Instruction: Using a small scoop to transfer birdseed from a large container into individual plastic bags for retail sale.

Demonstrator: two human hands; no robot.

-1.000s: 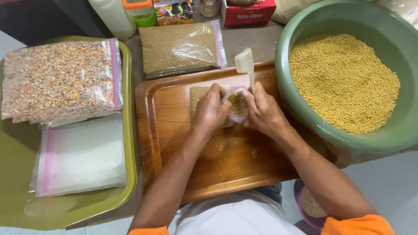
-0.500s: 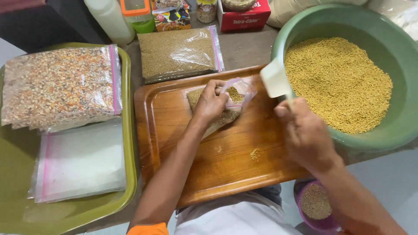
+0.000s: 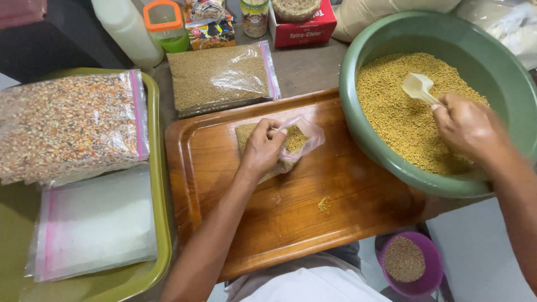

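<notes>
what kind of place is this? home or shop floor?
Likely a small home or shop packing table for grain or seed, not a factory: a big green plastic basin of yellow grain, filled clear zip bags and a wooden tray where one small clear bag is hand-filled.

basin green | grain yellow | scoop cream | wooden tray brown | small bowl purple

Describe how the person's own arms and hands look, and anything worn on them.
Both forearms are bare. The left hand and right hand wear no gloves, and no rings, watch or bracelets are visible. No sleeves show in this view; the right hand is slightly blurred.
</notes>
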